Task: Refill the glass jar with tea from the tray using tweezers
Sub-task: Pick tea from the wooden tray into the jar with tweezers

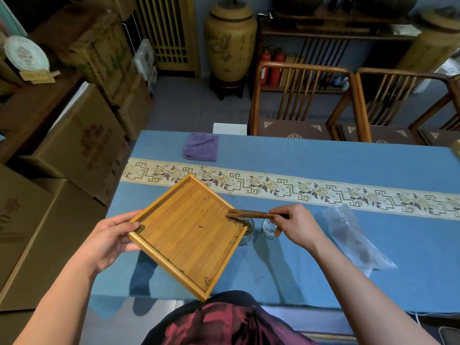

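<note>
Head view: the left hand [109, 241] grips a light, stiff bamboo tray [189, 235] by its corner, tilted over a fragile glass jar [247, 230] on the tabletop [323, 270]. The right hand [297, 224] fingers pinch wooden tweezers [251, 214], sweeping brittle, loose tea [240, 222] at the tray's corner.

A bamboo tray [189, 235] is held tilted above the near part of the table [323, 155], its right corner over a glass jar [247, 232]. The left hand [109, 242] grips the tray's left corner. The right hand [296, 224], right of the jar, holds tweezers [251, 214] whose tips reach the tea leaves [240, 221] at that corner. A glass lid [270, 227] sits just right of the jar, a plastic bag [353, 235] farther right. A folded towel [201, 146] lies at the far left, beyond the patterned runner [323, 191]. Chairs [298, 103] stand behind the table.
</note>
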